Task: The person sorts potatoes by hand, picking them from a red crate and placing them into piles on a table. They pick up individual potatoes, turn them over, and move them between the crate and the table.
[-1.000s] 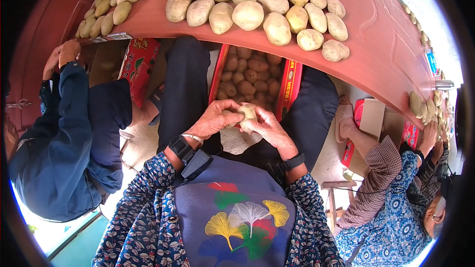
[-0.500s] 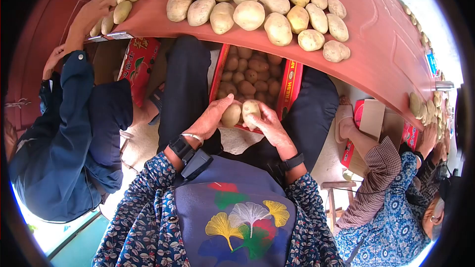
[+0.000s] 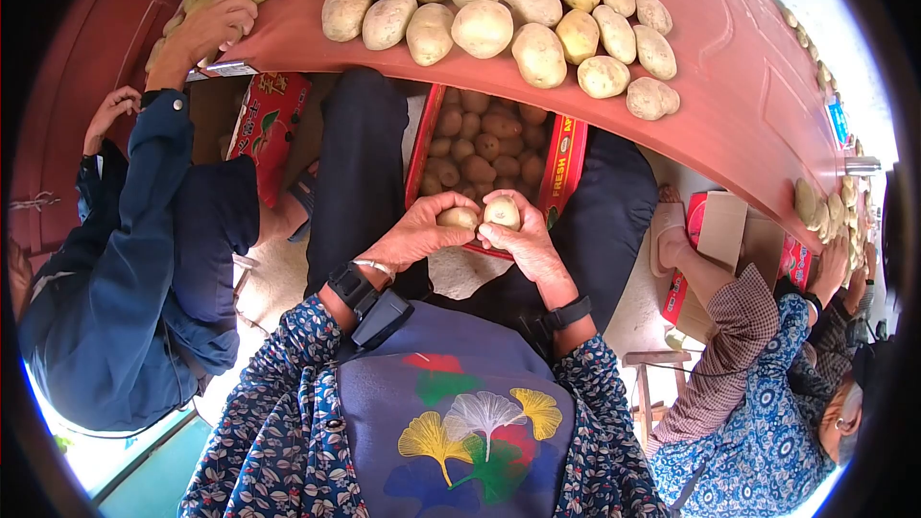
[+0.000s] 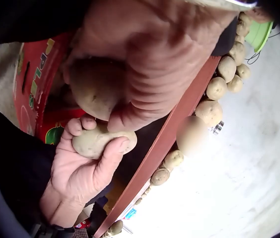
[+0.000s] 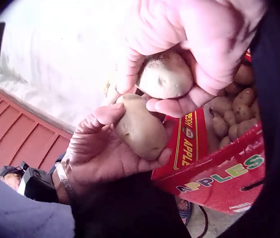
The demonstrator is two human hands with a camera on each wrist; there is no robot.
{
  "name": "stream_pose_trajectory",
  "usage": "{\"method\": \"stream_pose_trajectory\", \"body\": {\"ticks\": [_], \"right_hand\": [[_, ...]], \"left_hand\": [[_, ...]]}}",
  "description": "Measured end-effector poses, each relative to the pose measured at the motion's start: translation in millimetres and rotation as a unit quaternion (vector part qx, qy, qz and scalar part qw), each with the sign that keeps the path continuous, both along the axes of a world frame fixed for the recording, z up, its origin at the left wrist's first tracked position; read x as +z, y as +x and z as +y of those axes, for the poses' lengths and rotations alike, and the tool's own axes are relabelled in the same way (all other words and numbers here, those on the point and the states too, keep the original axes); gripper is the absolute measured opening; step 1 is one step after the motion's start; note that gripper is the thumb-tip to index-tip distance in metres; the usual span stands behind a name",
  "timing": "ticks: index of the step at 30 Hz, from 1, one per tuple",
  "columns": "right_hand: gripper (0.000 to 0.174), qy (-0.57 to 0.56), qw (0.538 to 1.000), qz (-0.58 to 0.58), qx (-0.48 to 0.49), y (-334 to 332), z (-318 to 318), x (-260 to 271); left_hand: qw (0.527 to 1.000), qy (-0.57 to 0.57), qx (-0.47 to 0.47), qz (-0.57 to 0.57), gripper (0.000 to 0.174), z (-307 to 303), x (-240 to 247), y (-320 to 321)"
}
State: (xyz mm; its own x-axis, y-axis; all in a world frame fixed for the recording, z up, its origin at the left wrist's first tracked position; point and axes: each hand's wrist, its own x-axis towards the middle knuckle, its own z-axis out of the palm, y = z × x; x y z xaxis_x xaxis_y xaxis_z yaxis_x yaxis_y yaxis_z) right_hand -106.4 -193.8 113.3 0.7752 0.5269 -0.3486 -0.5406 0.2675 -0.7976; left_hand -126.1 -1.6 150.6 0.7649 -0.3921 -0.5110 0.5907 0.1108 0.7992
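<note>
My left hand (image 3: 414, 233) curls round a pale potato (image 3: 459, 220), thumb and fingers on its sides. Close beside it, my right hand (image 3: 531, 236) grips another potato (image 3: 502, 212), with one end facing up. Both are held over the near end of a red box (image 3: 561, 168) of potatoes between the knees. In the left wrist view, the left hand (image 4: 145, 59) is over its potato (image 4: 98, 89) and the left thumb reaches the right hand's potato (image 4: 98, 142). The right wrist view shows the left hand's potato (image 5: 140, 128) lying along the fingers.
Rows of potatoes (image 3: 482, 30) lie on the red table (image 3: 710, 67) ahead. At the left, a person in a dark jacket (image 3: 106, 269) reaches onto the table. Another person in a blue patterned top (image 3: 758, 403) sits at the right, near an open carton (image 3: 724, 230).
The two potatoes have been drawn apart and turned in my hands, which stay over the box's near end. At the left, the other person's hand has moved onto the table's potatoes.
</note>
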Motion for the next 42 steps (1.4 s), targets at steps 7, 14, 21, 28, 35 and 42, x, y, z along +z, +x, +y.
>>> {"method": "stream_pose_trajectory", "body": {"ticks": [7,14,21,28,35,42], "right_hand": [[0.036,-0.062,0.998,-0.021,-0.021,-2,5,7],[0.034,-0.088,0.996,-0.025,-0.01,-1,4,3],[0.032,-0.101,0.994,-0.038,-0.004,-1,6,6],[0.03,-0.139,0.986,-0.089,-0.012,-3,5,0],[0.028,-0.182,0.974,-0.138,0.004,-2,3,-4],[0.029,-0.15,0.984,-0.094,-0.016,-2,4,-4]], "left_hand": [[0.996,0.057,-0.041,-0.058,0.046,0,-5,0],[0.976,0.167,-0.087,-0.113,0.051,-2,2,1],[0.958,0.232,-0.09,-0.141,0.046,-4,4,-1],[0.933,0.293,-0.129,-0.164,0.049,-6,10,-1],[0.956,0.22,-0.129,-0.145,0.052,-2,1,-2],[0.982,0.135,-0.096,-0.091,0.053,-2,-1,-1]]}}
